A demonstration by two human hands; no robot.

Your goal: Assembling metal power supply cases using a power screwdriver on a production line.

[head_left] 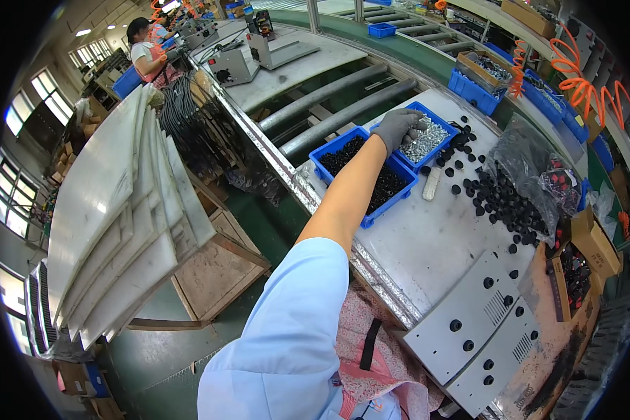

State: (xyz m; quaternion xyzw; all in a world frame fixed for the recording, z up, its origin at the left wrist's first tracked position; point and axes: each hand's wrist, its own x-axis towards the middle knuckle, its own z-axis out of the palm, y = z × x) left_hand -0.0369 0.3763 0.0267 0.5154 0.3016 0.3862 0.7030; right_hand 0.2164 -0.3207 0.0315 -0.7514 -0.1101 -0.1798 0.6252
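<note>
My left hand (397,130), in a grey glove, reaches across the table to a blue bin of small silver screws (427,140). Its fingers are bent together at the screws on the bin's near-left side; whatever they pinch is too small to make out. Under my wrist and forearm stands another blue bin (368,220), divided and filled with small black parts (388,187). Two grey metal panels (462,315) with black round knobs or feet (456,325) fitted lie at the near right. My right hand does not show.
Loose black round caps (500,199) spread beside a clear plastic bag (521,150). A whitish stick-like piece (432,183) lies by the bins. An open carton (574,276) stands at right. Metal rollers (322,133) run beyond the table; stacked pale boards (112,203) lean left. Another person (147,56) works far left.
</note>
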